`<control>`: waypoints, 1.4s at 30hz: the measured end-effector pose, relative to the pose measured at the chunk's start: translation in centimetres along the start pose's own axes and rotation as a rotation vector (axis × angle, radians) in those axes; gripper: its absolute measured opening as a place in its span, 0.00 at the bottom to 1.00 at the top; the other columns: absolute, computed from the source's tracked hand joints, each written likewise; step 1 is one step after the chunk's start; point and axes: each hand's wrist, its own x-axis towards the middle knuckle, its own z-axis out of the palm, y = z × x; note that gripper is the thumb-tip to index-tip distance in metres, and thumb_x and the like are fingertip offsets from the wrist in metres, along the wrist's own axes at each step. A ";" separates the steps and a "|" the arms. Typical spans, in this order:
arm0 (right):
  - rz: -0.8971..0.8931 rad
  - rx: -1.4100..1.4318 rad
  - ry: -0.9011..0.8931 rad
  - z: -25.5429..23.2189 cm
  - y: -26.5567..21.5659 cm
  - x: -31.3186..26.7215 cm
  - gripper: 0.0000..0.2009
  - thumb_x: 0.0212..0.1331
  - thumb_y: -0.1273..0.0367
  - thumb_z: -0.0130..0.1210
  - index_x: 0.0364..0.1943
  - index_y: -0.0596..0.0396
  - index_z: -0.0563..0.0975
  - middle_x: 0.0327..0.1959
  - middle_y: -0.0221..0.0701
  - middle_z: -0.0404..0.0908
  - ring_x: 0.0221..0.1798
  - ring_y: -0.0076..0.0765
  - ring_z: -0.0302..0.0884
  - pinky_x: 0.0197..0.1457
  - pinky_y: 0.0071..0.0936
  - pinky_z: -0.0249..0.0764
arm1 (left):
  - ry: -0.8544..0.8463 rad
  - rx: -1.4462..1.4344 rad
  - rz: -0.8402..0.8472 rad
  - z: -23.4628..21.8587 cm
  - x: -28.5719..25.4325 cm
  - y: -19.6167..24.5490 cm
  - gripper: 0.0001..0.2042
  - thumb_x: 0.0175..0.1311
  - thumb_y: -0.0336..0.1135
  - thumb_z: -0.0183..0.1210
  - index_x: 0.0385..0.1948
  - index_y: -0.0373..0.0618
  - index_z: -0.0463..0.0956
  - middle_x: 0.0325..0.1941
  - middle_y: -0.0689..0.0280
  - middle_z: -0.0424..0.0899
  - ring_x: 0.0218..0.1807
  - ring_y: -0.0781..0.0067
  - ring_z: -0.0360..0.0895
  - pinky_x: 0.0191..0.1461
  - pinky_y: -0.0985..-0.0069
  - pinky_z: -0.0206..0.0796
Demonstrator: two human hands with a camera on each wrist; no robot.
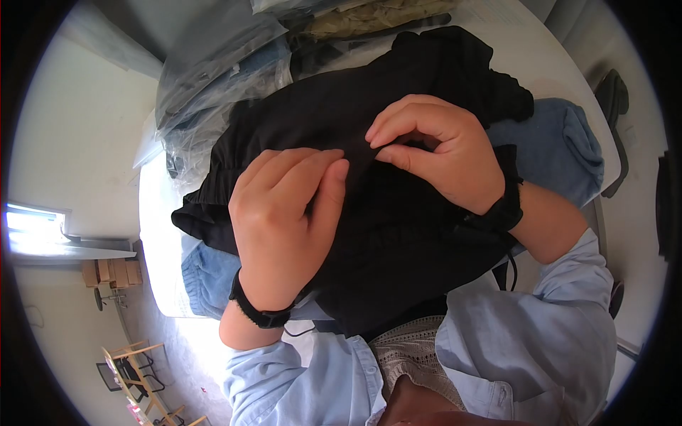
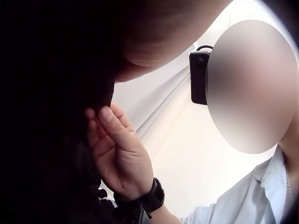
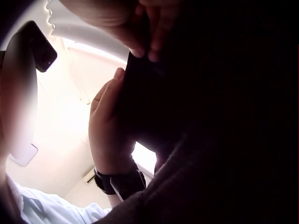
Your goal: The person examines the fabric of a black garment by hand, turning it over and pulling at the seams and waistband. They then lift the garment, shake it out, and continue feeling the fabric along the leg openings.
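Note:
A black garment (image 1: 398, 234) lies spread and rumpled in front of me, its front part draped toward my lap. With thumb and fingertips, my left hand (image 1: 277, 206) pinches the dark cloth near its middle. Just to the right, my right hand (image 1: 455, 153) pinches the same garment, thumb below and fingers above, the fingertips of both hands close together. The left wrist view shows the right hand (image 2: 124, 158) at the raised cloth edge. In the right wrist view the left hand (image 3: 107, 126) is at that edge, while most of the cloth is too dark for detail.
Blue denim-like clothing (image 1: 554, 149) lies under the garment on the right, and light blue cloth (image 1: 209, 277) sticks out at left. Clear plastic bags (image 1: 213, 85) are piled at the back left of the white table (image 1: 526, 50). A wooden rack (image 1: 131, 369) stands on the floor.

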 end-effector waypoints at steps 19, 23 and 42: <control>-0.033 -0.087 -0.071 -0.3 -0.1 0.0 0.07 0.48 0.80 0.59 0.33 0.59 0.78 0.39 0.32 0.77 0.40 0.24 0.75 0.41 0.18 0.72 | 0.017 0.023 0.081 0.9 -0.3 -0.1 0.07 0.41 0.24 0.63 0.24 0.42 0.77 0.25 0.65 0.78 0.26 0.65 0.73 0.30 0.72 0.64; 0.044 0.026 -0.082 -0.1 -0.5 -0.1 0.07 0.48 0.79 0.60 0.32 0.59 0.78 0.38 0.32 0.78 0.39 0.25 0.76 0.40 0.18 0.72 | 0.046 0.010 0.118 1.0 -0.2 -0.3 0.07 0.40 0.24 0.63 0.23 0.43 0.77 0.24 0.66 0.78 0.25 0.66 0.74 0.29 0.72 0.64; 0.019 -0.059 -0.074 -0.3 -0.2 -0.1 0.05 0.48 0.78 0.60 0.31 0.59 0.78 0.35 0.32 0.78 0.38 0.27 0.75 0.42 0.21 0.71 | -0.082 -0.026 -0.030 -0.2 0.0 0.5 0.07 0.42 0.25 0.64 0.25 0.38 0.76 0.26 0.59 0.78 0.30 0.62 0.75 0.35 0.73 0.66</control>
